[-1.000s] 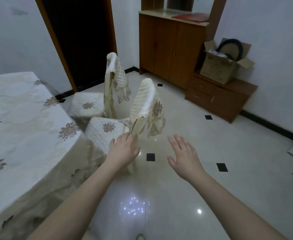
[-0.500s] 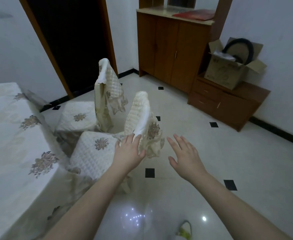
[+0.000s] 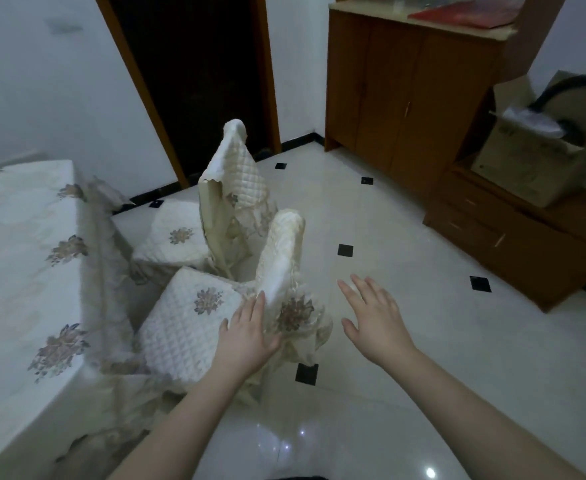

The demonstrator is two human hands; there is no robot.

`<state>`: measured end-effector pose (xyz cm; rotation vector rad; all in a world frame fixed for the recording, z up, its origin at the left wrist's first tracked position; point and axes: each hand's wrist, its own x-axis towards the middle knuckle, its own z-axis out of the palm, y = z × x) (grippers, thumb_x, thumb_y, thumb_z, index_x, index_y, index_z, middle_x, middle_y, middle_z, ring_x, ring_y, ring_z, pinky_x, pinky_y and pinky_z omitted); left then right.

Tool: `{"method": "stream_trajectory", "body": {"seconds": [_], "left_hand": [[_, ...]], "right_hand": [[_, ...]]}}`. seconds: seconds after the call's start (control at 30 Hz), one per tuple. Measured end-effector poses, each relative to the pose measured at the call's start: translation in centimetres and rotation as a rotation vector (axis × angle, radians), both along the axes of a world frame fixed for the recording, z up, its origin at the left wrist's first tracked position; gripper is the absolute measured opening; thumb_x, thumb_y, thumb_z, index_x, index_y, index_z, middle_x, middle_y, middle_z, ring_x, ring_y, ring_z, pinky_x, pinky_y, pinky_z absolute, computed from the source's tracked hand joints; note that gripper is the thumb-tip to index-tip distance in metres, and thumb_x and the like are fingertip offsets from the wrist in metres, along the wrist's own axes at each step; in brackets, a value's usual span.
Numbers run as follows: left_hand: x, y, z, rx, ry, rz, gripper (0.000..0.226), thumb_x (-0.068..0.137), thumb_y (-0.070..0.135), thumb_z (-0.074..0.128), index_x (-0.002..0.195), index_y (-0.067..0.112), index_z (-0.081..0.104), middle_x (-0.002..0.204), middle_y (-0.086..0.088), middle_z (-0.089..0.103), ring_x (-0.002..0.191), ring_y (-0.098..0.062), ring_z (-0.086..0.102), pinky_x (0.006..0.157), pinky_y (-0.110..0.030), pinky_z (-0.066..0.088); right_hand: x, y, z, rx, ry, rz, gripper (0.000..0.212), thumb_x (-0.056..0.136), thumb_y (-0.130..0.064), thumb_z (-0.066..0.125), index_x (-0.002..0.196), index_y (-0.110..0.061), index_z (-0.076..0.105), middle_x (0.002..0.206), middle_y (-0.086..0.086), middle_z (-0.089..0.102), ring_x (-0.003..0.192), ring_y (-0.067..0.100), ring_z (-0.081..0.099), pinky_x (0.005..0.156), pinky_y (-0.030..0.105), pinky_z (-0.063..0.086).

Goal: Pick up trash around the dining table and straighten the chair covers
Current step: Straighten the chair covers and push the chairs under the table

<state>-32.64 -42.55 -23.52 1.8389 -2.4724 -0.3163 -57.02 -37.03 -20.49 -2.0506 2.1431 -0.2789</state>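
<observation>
Two chairs in cream quilted covers stand beside the dining table (image 3: 18,258). On the near chair, the back cover (image 3: 281,258) sits crooked, its floral flap bunched low at the right. My left hand (image 3: 246,334) reaches to the lower left side of that back, fingers straight, at or touching the fabric. My right hand (image 3: 371,317) hovers open in the air to the right of the cover, apart from it. The near seat cushion (image 3: 187,320) is quilted with a flower motif. The far chair's cover (image 3: 232,181) hangs rumpled and askew.
A wooden cabinet (image 3: 406,98) and a low drawer unit (image 3: 513,244) line the right wall, with an open cardboard box (image 3: 534,161) on the unit. A dark doorway (image 3: 194,74) is behind the chairs. White tiled floor (image 3: 406,341) stretches to the right.
I have come closer to the near chair. Both hands have moved forward; my left hand now lies at the chair back's lower side, and the right hand has spread a little wider.
</observation>
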Motion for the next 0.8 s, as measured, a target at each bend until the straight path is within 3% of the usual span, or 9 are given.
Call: {"method": "stream_trajectory", "body": {"seconds": [0.2, 0.33, 0.53, 0.67, 0.8], "left_hand": [[-0.3, -4.0, -1.8, 0.007, -0.006, 0.102, 0.092, 0.079, 0.066, 0.038, 0.152, 0.017, 0.012, 0.147, -0.003, 0.038, 0.132, -0.022, 0.039, 0.102, -0.047, 0.038], [-1.1, -5.2, -3.8, 0.125, 0.205, 0.121, 0.082, 0.082, 0.055, 0.053, 0.15, 0.021, 0.021, 0.142, -0.002, 0.045, 0.117, -0.02, 0.053, 0.086, -0.031, 0.045], [-1.2, -4.9, -4.8, 0.093, 0.291, 0.141, 0.074, 0.083, 0.057, 0.048, 0.148, 0.028, 0.027, 0.142, 0.009, 0.045, 0.113, -0.015, 0.057, 0.081, -0.027, 0.047], [-1.2, -4.9, -5.1, 0.099, 0.314, 0.155, 0.071, 0.079, 0.052, 0.047, 0.146, 0.033, 0.031, 0.14, 0.014, 0.047, 0.118, -0.01, 0.054, 0.079, -0.023, 0.048], [-1.3, -4.9, -5.0, 0.1, 0.327, 0.181, 0.071, 0.075, 0.046, 0.055, 0.143, 0.034, 0.036, 0.135, 0.016, 0.053, 0.112, -0.01, 0.058, 0.074, -0.022, 0.05]], "right_hand": [[1.3, -9.9, -0.4, -0.025, 0.007, 0.19, 0.066, 0.091, -0.031, 0.05, 0.15, -0.027, 0.02, 0.158, 0.003, 0.018, 0.146, 0.026, 0.008, 0.117, 0.043, 0.006], [2.3, -16.0, -1.2, -0.022, 0.041, 0.28, 0.067, 0.091, -0.022, 0.047, 0.15, -0.028, 0.017, 0.158, 0.001, 0.018, 0.146, 0.024, 0.008, 0.117, 0.043, 0.008], [1.3, -23.8, -2.7, 0.064, 0.14, 0.391, 0.076, 0.087, -0.009, 0.045, 0.151, -0.029, 0.011, 0.16, 0.001, 0.011, 0.147, 0.024, 0.005, 0.117, 0.041, 0.009], [0.8, -27.8, -4.7, 0.098, 0.188, 0.475, 0.067, 0.089, -0.019, 0.048, 0.149, -0.029, 0.022, 0.159, 0.003, 0.017, 0.146, 0.025, 0.01, 0.115, 0.04, 0.012], [1.2, -30.3, -5.8, 0.13, 0.12, 0.587, 0.058, 0.085, -0.023, 0.057, 0.14, -0.029, 0.04, 0.158, -0.001, 0.02, 0.147, 0.022, 0.007, 0.117, 0.038, 0.004]]}}
